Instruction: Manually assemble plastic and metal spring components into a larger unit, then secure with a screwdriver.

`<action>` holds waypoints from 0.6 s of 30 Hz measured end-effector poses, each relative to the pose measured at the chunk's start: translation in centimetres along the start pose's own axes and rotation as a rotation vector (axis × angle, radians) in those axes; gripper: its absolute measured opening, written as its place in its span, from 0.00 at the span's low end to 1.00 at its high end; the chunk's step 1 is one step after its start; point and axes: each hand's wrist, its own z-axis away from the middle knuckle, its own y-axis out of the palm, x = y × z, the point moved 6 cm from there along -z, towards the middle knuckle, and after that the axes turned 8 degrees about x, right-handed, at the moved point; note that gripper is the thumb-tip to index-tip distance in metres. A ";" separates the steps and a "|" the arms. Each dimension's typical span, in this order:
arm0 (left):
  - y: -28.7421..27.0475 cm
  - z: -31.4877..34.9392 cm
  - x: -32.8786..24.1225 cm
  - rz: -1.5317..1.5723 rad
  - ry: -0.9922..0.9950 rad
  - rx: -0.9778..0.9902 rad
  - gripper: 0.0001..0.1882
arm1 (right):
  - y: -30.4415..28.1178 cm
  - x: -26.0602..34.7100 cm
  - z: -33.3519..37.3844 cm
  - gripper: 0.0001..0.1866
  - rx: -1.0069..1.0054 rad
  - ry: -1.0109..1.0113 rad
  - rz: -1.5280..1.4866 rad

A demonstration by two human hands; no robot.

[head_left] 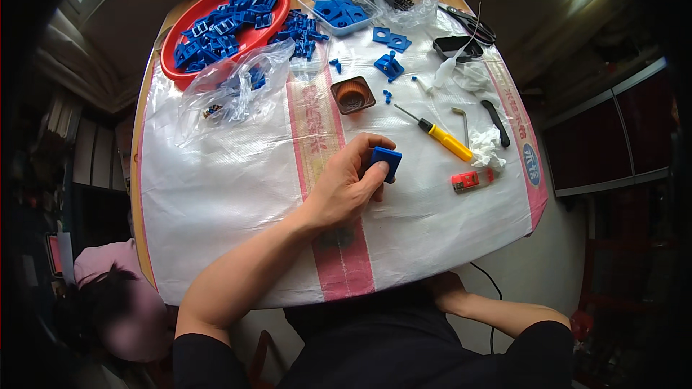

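My left hand (344, 184) is closed on a small square blue plastic part (387, 163), pinched between thumb and fingers over the middle of the table. My right hand (447, 292) is low at my lap, by the table's front edge, with its fingers hidden. Beyond the held part stands a small brown square dish (353, 95). To its right lie a yellow-handled screwdriver (448, 141), tiny blue pieces (388, 96) and a blue assembled part (389, 65). Flat blue plates with round holes (391, 38) rest farther back.
A red basin (167, 54) full of blue parts stands far left, beside a clear bag (238, 104) and a plastic box (349, 29). On the right are an orange-red lighter-like item (466, 181), crumpled tissue (488, 150), a hex key (464, 126) and scissors (481, 31). Another person (133, 310) is at lower left.
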 end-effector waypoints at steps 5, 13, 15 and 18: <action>-0.4 0.2 0.2 0.005 0.005 -0.003 0.15 | -1.5 1.0 0.8 0.24 0.073 0.162 0.179; -0.1 0.1 -0.2 -0.004 -0.019 -0.007 0.16 | -1.7 1.8 0.6 0.30 -0.171 0.020 0.505; -0.2 0.1 -0.3 0.004 -0.024 -0.007 0.16 | -1.5 1.2 -0.2 0.29 -0.258 -0.016 0.448; -0.2 0.1 -0.3 -0.004 -0.020 -0.007 0.16 | 1.4 -1.0 -3.2 0.25 -0.212 0.139 -0.068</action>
